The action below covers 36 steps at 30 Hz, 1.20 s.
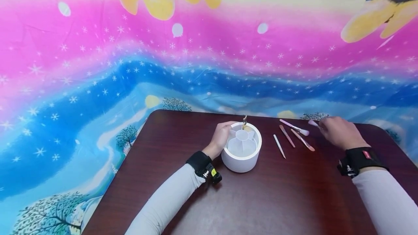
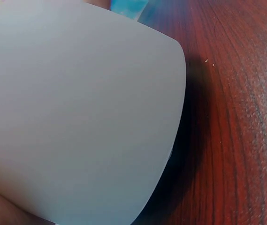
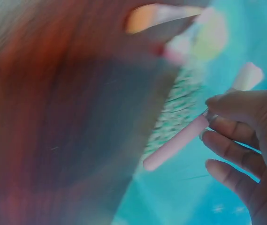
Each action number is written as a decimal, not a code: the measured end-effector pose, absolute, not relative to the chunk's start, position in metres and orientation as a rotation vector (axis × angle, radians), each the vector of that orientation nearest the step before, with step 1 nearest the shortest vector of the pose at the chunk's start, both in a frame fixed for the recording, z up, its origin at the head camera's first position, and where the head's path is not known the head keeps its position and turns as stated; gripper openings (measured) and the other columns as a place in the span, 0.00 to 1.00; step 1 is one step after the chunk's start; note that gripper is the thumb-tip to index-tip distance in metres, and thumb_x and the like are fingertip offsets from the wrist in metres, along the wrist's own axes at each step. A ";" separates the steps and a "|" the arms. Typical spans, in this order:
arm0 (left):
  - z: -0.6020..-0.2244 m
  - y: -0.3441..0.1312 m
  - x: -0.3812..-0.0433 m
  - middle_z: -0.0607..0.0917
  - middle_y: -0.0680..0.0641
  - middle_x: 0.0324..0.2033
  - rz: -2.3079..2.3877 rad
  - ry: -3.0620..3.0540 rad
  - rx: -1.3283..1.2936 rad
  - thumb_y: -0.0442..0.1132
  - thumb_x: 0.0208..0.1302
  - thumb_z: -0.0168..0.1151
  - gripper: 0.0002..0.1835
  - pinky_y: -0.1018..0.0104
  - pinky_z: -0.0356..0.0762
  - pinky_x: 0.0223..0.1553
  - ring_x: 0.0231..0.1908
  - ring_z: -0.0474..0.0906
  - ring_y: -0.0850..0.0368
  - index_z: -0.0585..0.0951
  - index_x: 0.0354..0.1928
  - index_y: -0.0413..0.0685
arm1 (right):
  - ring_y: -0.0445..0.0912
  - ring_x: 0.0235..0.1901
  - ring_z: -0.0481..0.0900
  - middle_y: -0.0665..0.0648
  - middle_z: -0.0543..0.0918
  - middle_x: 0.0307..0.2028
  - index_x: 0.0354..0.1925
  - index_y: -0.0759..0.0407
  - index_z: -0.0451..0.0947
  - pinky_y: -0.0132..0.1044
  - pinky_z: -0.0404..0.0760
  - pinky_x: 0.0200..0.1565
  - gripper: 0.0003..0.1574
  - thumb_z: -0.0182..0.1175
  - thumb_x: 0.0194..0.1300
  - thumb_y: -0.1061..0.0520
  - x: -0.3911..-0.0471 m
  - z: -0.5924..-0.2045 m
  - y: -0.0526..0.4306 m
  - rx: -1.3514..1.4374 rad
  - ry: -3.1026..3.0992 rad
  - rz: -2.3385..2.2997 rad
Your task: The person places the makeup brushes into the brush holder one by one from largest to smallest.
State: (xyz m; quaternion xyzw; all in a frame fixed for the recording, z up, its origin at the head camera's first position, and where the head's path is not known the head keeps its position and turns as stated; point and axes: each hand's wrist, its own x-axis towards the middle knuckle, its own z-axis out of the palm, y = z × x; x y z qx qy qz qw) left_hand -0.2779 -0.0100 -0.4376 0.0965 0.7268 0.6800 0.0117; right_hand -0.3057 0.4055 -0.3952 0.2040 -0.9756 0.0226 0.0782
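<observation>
A white round organizer (image 1: 241,164) with divided compartments stands on the table. My left hand (image 1: 222,136) grips its left side at the rim; in the left wrist view the organizer's pale wall (image 2: 86,112) hides most of that hand. A gold-coloured slender item (image 1: 245,122) stands upright in a rear compartment. My right hand (image 1: 341,132) is raised near the far right of the table. Between thumb and fingers it pinches a makeup brush (image 3: 176,143) with a pink handle and a pale tip.
Between the hands lie a pink brush with pale bristles (image 1: 294,127), a brownish-pink brush (image 1: 287,136), another brush (image 1: 302,140) and a thin white pointed stick (image 1: 279,146). The dark wooden table (image 1: 248,206) ends at a patterned cloth (image 1: 209,64) behind.
</observation>
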 end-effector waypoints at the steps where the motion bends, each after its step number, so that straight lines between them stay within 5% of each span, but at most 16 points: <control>1: -0.440 -0.010 -0.279 0.86 0.41 0.56 2.132 2.266 0.300 0.30 0.69 0.41 0.25 0.56 0.75 0.64 0.60 0.79 0.48 0.84 0.58 0.38 | 0.47 0.22 0.69 0.49 0.70 0.20 0.25 0.55 0.73 0.46 0.68 0.25 0.13 0.62 0.66 0.63 -0.304 -0.391 0.401 0.608 -2.894 0.093; 5: -0.441 -0.012 -0.280 0.86 0.40 0.56 2.125 2.266 0.312 0.31 0.68 0.40 0.26 0.55 0.76 0.63 0.59 0.81 0.47 0.84 0.58 0.37 | 0.47 0.24 0.75 0.53 0.80 0.24 0.35 0.60 0.82 0.46 0.71 0.26 0.03 0.64 0.67 0.61 -0.298 -0.374 0.382 0.585 -2.779 0.233; 11: -0.442 -0.014 -0.280 0.85 0.42 0.57 2.117 2.249 0.327 0.32 0.68 0.39 0.27 0.55 0.76 0.63 0.60 0.80 0.49 0.83 0.60 0.38 | 0.45 0.25 0.80 0.54 0.85 0.26 0.36 0.59 0.84 0.29 0.70 0.26 0.01 0.67 0.66 0.63 -0.283 -0.350 0.343 0.588 -2.574 0.558; 16: -0.443 -0.013 -0.280 0.86 0.42 0.56 2.115 2.262 0.333 0.33 0.68 0.40 0.26 0.56 0.76 0.63 0.59 0.81 0.49 0.84 0.59 0.38 | 0.32 0.31 0.83 0.57 0.89 0.32 0.39 0.59 0.87 0.18 0.72 0.32 0.05 0.71 0.63 0.62 -0.264 -0.335 0.306 0.568 -2.468 0.758; 20: -0.442 -0.012 -0.279 0.86 0.42 0.56 2.117 2.259 0.329 0.32 0.69 0.40 0.26 0.55 0.76 0.62 0.58 0.81 0.48 0.84 0.59 0.39 | 0.26 0.32 0.83 0.58 0.90 0.34 0.40 0.57 0.87 0.18 0.76 0.34 0.05 0.71 0.65 0.58 -0.246 -0.324 0.278 0.565 -2.479 0.968; 29: -0.441 -0.009 -0.280 0.86 0.41 0.55 2.126 2.255 0.313 0.32 0.68 0.40 0.25 0.56 0.77 0.61 0.57 0.82 0.48 0.84 0.58 0.38 | 0.42 0.29 0.87 0.55 0.88 0.31 0.39 0.58 0.86 0.26 0.79 0.31 0.03 0.68 0.68 0.59 -0.224 -0.328 0.239 0.702 -2.518 1.183; 36: -0.441 -0.010 -0.280 0.86 0.42 0.56 2.129 2.234 0.323 0.32 0.69 0.39 0.26 0.56 0.77 0.62 0.59 0.81 0.48 0.84 0.59 0.38 | 0.49 0.35 0.89 0.55 0.88 0.36 0.41 0.61 0.85 0.32 0.86 0.40 0.08 0.65 0.71 0.57 -0.225 -0.348 0.231 0.746 -2.593 1.392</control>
